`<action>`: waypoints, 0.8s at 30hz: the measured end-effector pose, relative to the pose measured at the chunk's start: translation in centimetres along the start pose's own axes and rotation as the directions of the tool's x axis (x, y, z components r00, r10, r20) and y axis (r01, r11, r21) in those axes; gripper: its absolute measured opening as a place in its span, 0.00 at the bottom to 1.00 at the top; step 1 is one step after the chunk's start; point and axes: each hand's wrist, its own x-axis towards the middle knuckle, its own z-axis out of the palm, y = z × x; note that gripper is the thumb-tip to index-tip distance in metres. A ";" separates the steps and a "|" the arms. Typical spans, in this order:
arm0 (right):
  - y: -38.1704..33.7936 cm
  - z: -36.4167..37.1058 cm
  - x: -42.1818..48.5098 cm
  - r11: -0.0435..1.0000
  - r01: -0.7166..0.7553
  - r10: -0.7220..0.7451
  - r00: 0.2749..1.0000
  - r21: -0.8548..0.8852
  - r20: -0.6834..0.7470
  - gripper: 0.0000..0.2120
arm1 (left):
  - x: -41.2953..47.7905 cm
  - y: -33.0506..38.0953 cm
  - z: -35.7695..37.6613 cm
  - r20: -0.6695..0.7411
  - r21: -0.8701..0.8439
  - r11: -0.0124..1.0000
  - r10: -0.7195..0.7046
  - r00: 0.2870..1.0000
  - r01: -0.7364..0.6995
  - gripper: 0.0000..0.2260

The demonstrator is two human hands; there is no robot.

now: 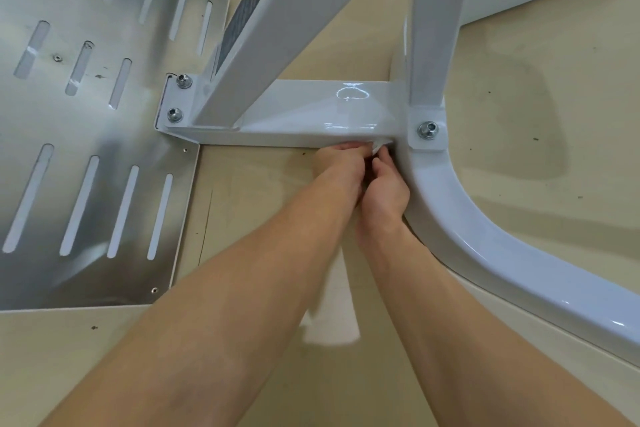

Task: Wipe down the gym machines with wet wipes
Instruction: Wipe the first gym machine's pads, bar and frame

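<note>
Wet wipe (376,146): small white wad, mostly hidden, pressed to the near lower edge of the white crossbar (311,111), at the crossbar's right end. Left hand (341,166) just below the crossbar, fingers curled onto the wipe. Right hand (385,191) touching the left, fingers curled, tips pinching the same wad. Curved base tube (485,246) sweeps off from the crossbar's right end; upright post (436,28) rises there, bolt (428,130) at its foot. Slanted beam (277,28) rises from the crossbar's left end. Slotted metal plate (86,149) left of the crossbar. Beige floor (536,80) beyond it.
</note>
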 end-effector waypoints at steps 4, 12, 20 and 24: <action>-0.2 0.0 0.0 1.000 0.011 -0.011 0.999 0.010 0.033 0.18 | -0.4 0.1 -0.1 -0.006 -0.015 1.000 0.006 1.000 -0.006 0.06; 1.6 3.4 -1.5 0.924 0.130 -0.030 0.963 -0.360 0.269 0.16 | 1.2 3.3 -6.6 -0.179 -0.001 0.997 0.078 0.981 -0.080 0.07; 4.6 8.7 -2.6 0.781 0.208 0.064 0.911 -0.589 0.407 0.18 | 2.2 7.7 -13.5 -0.300 0.048 0.990 0.141 0.943 -0.133 0.06; 6.0 10.8 -4.6 0.798 0.185 0.184 0.832 -0.574 0.524 0.22 | 2.6 9.3 -16.7 -0.376 -0.043 0.983 0.152 0.914 -0.181 0.05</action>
